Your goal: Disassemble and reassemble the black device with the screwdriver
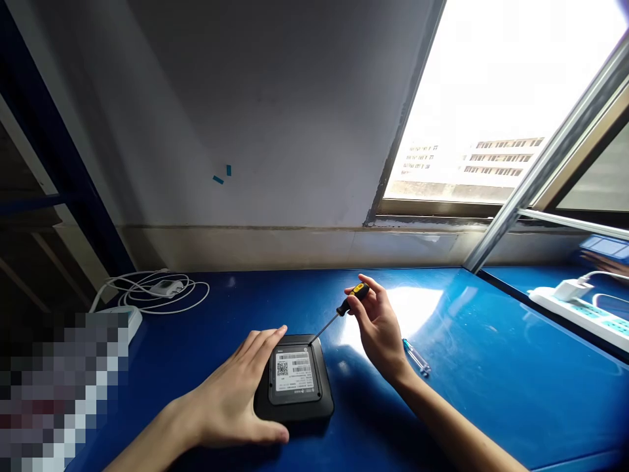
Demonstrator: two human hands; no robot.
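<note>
A black square box (pixel 322 393) with a white printed label (pixel 295 372) lies on the blue table (pixel 236 308). My left hand (pixel 236 387) holds the box by its left side, thumb at the near edge and fingers at the far left corner. Between the fingers and thumb of my right hand (pixel 378 321) is a black and yellow screwdriver (pixel 346 303). Its shaft slants down to the left, and the tip meets the far right corner of the box's top; whether a screw is under it cannot be made out.
A small clear-handled tool with a blue end (pixel 417 358) lies beside my right wrist. White cables and a charger (pixel 167 287) rest at the back left. Power strips are at the left (pixel 133 320) and far right (pixel 592 313). A metal post (pixel 506 203) rises at the right.
</note>
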